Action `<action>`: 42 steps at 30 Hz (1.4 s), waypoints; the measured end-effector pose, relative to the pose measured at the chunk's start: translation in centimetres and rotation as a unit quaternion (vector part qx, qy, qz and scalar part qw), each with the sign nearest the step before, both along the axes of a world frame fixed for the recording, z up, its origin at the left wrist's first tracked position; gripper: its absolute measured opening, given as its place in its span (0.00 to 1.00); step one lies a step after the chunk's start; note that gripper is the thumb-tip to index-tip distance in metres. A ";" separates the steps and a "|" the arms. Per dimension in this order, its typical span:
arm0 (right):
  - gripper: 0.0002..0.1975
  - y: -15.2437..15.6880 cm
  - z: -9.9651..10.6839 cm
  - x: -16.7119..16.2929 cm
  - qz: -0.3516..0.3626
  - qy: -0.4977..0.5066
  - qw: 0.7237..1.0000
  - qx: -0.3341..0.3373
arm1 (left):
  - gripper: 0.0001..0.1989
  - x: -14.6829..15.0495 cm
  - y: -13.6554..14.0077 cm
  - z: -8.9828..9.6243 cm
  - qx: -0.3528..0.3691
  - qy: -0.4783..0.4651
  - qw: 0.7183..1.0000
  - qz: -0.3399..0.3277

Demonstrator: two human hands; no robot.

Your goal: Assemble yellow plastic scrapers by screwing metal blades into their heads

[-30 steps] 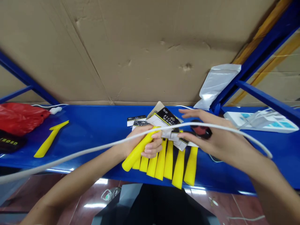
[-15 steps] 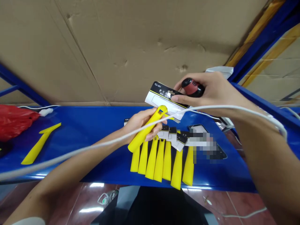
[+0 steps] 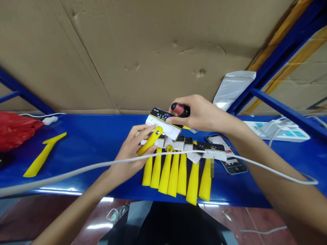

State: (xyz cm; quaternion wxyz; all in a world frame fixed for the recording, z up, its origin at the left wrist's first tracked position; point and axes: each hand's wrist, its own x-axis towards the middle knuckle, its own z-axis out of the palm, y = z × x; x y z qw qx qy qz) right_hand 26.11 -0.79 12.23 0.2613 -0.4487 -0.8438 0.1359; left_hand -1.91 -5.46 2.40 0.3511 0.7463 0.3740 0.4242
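My left hand (image 3: 134, 148) is wrapped round the yellow handle (image 3: 149, 143) of a tool with a small squared hole in its tip. A black-and-white printed card (image 3: 163, 126) sits behind and above that tip. My right hand (image 3: 196, 112) holds a stubby red-and-black tool handle (image 3: 180, 110); its working end is hidden. The right thumb presses on the card's upper part. Below the hands, several yellow tools (image 3: 174, 177) lie side by side, their heads under overlapping cards (image 3: 196, 153). A thin yellow-and-silver end (image 3: 190, 129) pokes out right of the held card.
A single yellow tool (image 3: 46, 154) lies left on the blue table (image 3: 89, 136), near a red plastic bag (image 3: 19, 131). A phone (image 3: 233, 165), a white power strip (image 3: 288, 131) and a white pouch (image 3: 233, 89) are at right. A white cable (image 3: 102, 166) crosses in front.
Both hands, with the yellow tool, card and red-and-black handle, have moved left and lower. The cable has sagged in front of them, and the phone and power strip show more fully.
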 end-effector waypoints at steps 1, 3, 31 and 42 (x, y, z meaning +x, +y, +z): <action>0.17 0.0 -0.4 0.1 -0.001 0.002 1.000 -0.004 | 0.28 -0.6 -0.3 -0.4 0.014 0.039 0.999 0.004; 0.19 -0.3 -1.1 0.9 -0.019 0.014 1.000 -0.004 | 0.27 -1.8 -0.7 -1.1 0.035 0.081 0.996 0.034; 0.19 -1.8 -11.6 18.0 -0.295 -0.164 0.930 -0.147 | 0.25 -2.9 -2.9 -7.5 -0.080 0.135 0.982 0.101; 0.20 -9.5 -10.6 15.9 -0.415 -0.171 0.878 -0.165 | 0.19 -5.6 -1.4 -7.2 -0.073 0.026 0.996 0.050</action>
